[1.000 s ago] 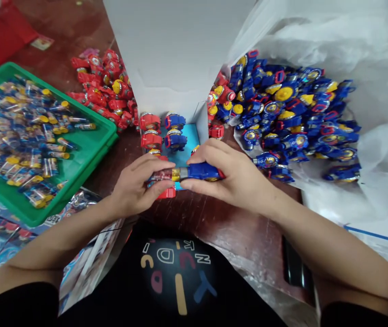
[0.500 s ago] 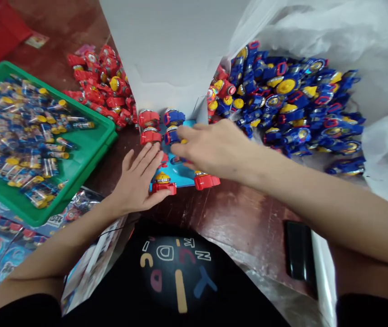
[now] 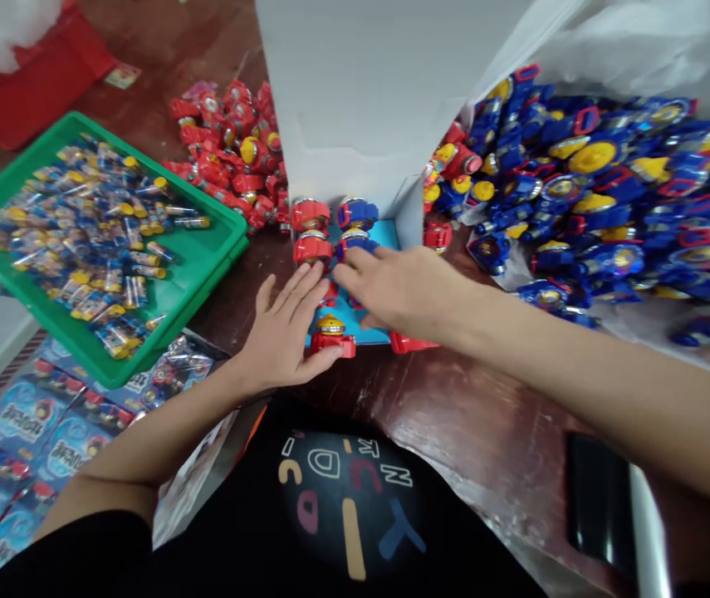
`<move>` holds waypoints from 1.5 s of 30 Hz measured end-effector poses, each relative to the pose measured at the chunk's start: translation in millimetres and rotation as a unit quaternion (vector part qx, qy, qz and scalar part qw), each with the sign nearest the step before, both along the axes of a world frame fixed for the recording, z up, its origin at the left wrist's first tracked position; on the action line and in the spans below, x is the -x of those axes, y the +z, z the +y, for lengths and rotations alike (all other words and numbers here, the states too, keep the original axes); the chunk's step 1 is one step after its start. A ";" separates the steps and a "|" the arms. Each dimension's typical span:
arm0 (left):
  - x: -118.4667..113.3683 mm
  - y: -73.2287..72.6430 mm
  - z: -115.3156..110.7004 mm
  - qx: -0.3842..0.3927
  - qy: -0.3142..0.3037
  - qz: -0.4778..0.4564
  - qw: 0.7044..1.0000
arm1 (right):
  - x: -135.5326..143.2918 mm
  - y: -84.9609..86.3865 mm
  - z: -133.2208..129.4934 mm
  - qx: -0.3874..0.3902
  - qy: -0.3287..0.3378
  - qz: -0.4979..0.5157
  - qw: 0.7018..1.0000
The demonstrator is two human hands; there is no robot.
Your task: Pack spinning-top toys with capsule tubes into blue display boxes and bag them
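Blue toy [image 3: 353, 238] at right hand [image 3: 408, 291], "D", "N" on shirt [image 3: 330, 515]

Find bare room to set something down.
Bare tabletop lies between the black shirt and the black object; the green tray is partly bare at right. Crowded: the red toys and blue toys flanking the box.

Black cloth shirt [image 3: 267, 531], 6 o'clock: loose letters D, C, N, Y readable. Blue printed flat packs [image 3: 26, 422], 8 o'clock: white lettering, too blurred to read.

Black object [image 3: 599, 498] (rather glossy) on table [image 3: 485, 419]
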State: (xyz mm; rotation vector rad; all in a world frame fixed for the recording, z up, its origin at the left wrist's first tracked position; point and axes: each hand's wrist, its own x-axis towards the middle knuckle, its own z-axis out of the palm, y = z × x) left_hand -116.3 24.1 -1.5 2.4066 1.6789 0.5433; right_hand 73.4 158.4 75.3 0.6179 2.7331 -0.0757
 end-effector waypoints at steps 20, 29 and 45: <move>-22.2 18.3 63.4 -0.043 -0.068 -0.027 0.996 | -89.5 -29.0 18.3 0.095 -0.149 0.140 0.974; 59.9 36.8 67.0 -0.119 0.057 0.004 0.991 | -157.4 -58.6 54.4 0.045 -0.244 0.355 0.901; 228.2 -15.8 97.8 -0.040 0.256 0.042 0.965 | -210.3 -144.3 87.2 -0.035 -0.440 0.296 0.847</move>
